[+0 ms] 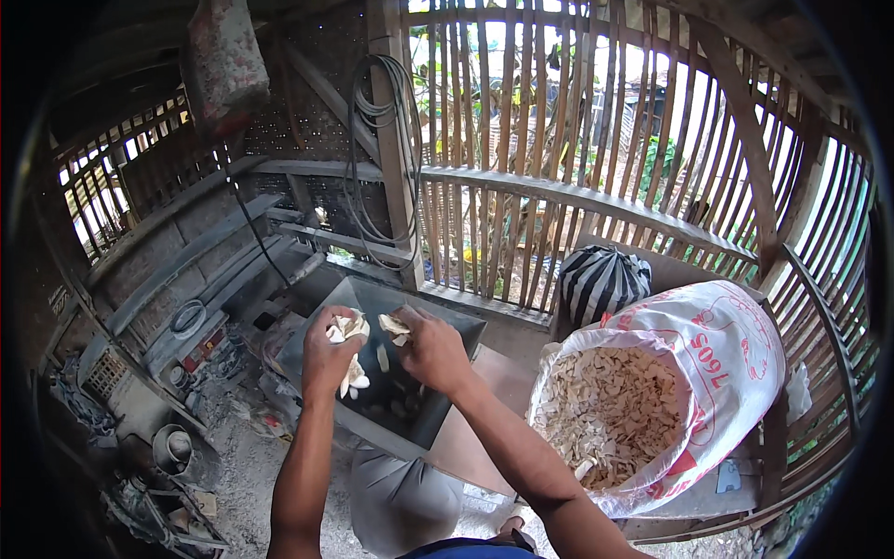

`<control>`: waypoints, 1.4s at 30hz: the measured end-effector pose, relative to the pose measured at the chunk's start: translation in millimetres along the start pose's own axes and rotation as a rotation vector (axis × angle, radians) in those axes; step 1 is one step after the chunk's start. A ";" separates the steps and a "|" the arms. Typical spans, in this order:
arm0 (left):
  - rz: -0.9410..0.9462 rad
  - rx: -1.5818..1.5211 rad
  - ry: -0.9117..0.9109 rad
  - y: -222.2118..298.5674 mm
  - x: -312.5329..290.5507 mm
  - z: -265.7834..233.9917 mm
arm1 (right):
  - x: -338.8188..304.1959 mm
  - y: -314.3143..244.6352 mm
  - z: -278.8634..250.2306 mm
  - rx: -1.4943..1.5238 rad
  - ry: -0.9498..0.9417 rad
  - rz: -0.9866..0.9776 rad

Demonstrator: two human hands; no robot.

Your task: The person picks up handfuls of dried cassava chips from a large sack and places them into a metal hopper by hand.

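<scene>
Both my hands are over a dark metal hopper (361, 290) with a square, sloping mouth. In my left hand (323, 361) is a bunch of whitish dried chips (348, 328), and some pale pieces (354, 379) show below its fingers. My right hand (435, 353), a short way to the right, closes around another pale dried chip (396, 328). Several blurred pale pieces show lower inside the hopper between my hands. At my right stands a large white sack (731, 359), its mouth rolled open, full of similar broken chips (610, 410).
A tied grey sack (396, 508) bulges below the hopper. Behind the white sack sits a black-and-white striped bag (601, 284). A coiled hose (357, 168) hangs on a post. A metal pot (175, 449) stands at lower left. Wooden slats (521, 140) wall the far side.
</scene>
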State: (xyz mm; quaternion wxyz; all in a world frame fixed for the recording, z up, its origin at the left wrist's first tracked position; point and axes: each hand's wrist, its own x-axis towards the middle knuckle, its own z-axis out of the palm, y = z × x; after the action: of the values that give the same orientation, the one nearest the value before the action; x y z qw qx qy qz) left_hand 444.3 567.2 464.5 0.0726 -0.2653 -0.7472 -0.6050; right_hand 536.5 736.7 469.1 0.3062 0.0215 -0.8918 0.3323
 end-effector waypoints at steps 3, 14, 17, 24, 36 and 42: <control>0.000 0.042 -0.016 -9.2 1.3 -2.2 | -0.7 -6.2 0.2 -0.051 -0.016 0.021; -0.077 0.051 -0.017 8.3 -1.4 3.9 | -2.0 5.5 6.4 -0.021 -0.039 0.027; -0.079 0.110 -0.030 9.4 -3.0 0.6 | -1.5 2.5 7.2 -0.007 -0.055 0.033; 0.003 0.126 -0.042 -2.1 -1.9 0.3 | -2.5 8.4 10.2 -0.010 -0.032 0.013; 0.016 0.259 -0.142 -26.1 5.9 -6.6 | -5.3 -5.5 -5.7 0.319 0.274 -0.052; -0.001 0.416 -0.193 -19.4 -1.7 0.9 | -100.2 34.3 -79.3 0.094 0.405 0.083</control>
State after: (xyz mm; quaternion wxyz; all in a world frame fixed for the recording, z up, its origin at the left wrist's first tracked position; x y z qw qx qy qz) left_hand 436.5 565.0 446.7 0.0536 -0.3008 -0.8596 -0.4096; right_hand 651.7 794.9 440.0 0.4640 -0.0682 -0.7958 0.3831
